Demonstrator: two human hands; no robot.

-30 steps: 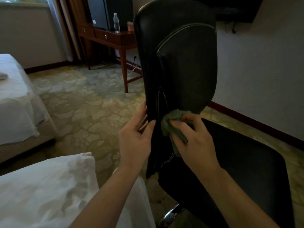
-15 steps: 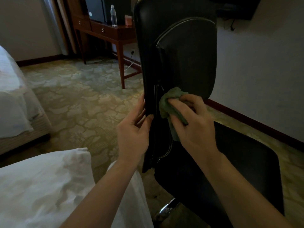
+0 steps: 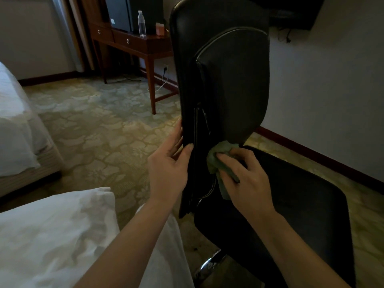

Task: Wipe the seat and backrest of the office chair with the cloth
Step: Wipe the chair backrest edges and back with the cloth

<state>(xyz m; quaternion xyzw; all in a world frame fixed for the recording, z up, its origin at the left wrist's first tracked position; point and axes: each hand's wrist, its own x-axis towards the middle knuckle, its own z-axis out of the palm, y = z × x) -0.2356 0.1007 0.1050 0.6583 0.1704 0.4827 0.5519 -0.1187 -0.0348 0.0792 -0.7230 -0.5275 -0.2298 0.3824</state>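
Fingers (image 3: 224,160) of the right hand (image 3: 248,180) are curled over the green cloth (image 3: 216,157). They bunch it and press it against the bottom of the backrest (image 3: 224,80), just where the dark pad narrows above the seat (image 3: 307,196). Part of the cloth hangs below the palm, in front of the metal trim on the backrest's edge.

The left hand (image 3: 168,170) grips the backrest's near side edge — thumb laid on the face toward the camera, the other fingers reaching behind it, the panel pinched between them. The backrest stands upright and is seen nearly edge-on. It is black and glossy, with a pale line of piping arcing across its upper part. The seat spreads out to the right and lower down, black too, and beneath it a chrome base (image 3: 207,267) catches some light.

Both forearms are bare. A white pillow (image 3: 52,235) lies at the lower left, just beside the left forearm. A bed (image 3: 14,132) with white bedding sits at the left edge, and patterned carpet (image 3: 99,125) covers the floor. Farther back a wooden desk (image 3: 145,45) stands near the wall (image 3: 324,90) — on it a clear bottle (image 3: 142,23) and, close by, a small orange box (image 3: 160,29).
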